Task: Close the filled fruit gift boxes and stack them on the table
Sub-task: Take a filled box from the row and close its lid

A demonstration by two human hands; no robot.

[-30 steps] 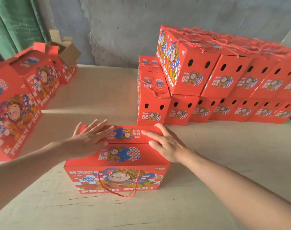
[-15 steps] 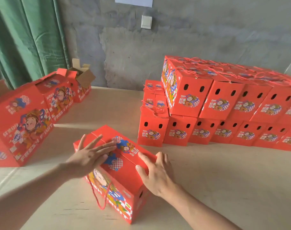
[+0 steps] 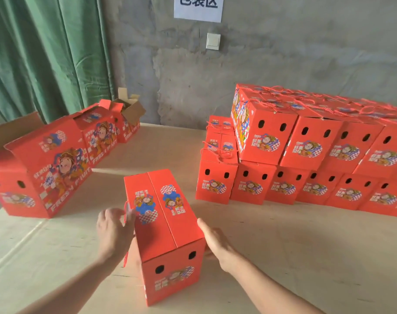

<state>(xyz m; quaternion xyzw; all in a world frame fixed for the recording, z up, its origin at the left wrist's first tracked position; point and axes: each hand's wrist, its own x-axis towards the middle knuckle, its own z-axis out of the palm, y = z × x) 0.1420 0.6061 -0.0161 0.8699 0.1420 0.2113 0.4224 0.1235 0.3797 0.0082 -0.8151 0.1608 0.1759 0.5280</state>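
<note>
Bare surface (image 3: 295,250) is lying free R of the centre box (image 3: 168,225) & in front of the stack (image 3: 306,150). A wide lane is running btwn the stack & the flap-up boxes (image 3: 48,168) on the L, back to the wall (image 3: 193,87). The stack is blocking the far R, two tiers high; its L-end column is standing one tier only. L hand (image 3: 113,232) & R hand (image 3: 215,241) are flanking the centre box, touching its sides.

The left forearm (image 3: 79,291) and the right forearm (image 3: 272,293) are both bare from the lower edge of the view up to the wrists. The left grip (image 3: 115,232) is a bare hand, a little blurred at the fingers. The right grip (image 3: 215,240) is also a bare hand, showing its thumb side and wrist.
</note>
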